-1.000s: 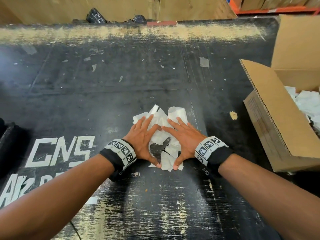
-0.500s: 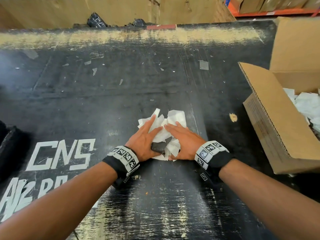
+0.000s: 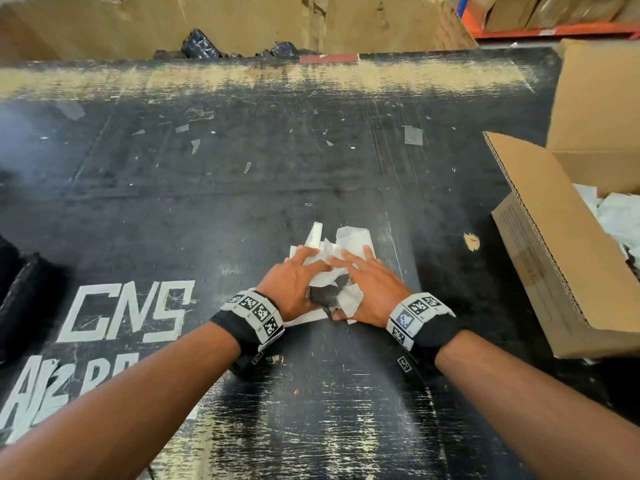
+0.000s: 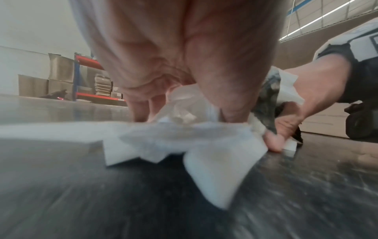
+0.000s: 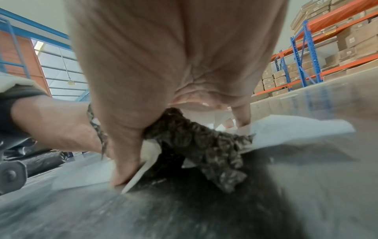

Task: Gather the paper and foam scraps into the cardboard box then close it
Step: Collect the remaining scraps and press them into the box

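Observation:
On the black table (image 3: 173, 209), a bunch of white paper scraps (image 3: 349, 237) with a dark grey foam piece (image 3: 327, 294) lies between my two hands. My left hand (image 3: 294, 282) cups the pile from the left and my right hand (image 3: 374, 289) from the right, fingers arched over it and thumbs tucked at its near edge. In the left wrist view the paper (image 4: 174, 140) spreads out under my left hand (image 4: 163, 56). The right wrist view has the foam (image 5: 204, 145) under my right hand (image 5: 174, 56). The open cardboard box (image 3: 554, 254) stands at the right, with white scraps (image 3: 620, 220) inside.
A small tan scrap (image 3: 471, 241) lies between the pile and the box. Tiny flecks and a tape patch (image 3: 413, 135) dot the far half of the table. Black bags (image 3: 201, 46) and a tall cardboard wall stand beyond the far edge. Warehouse shelving (image 5: 327, 56) stands behind.
My hands have drawn together, bunching the flat spread of scraps into a tighter, taller heap. The foam piece now sits squeezed between my thumbs.

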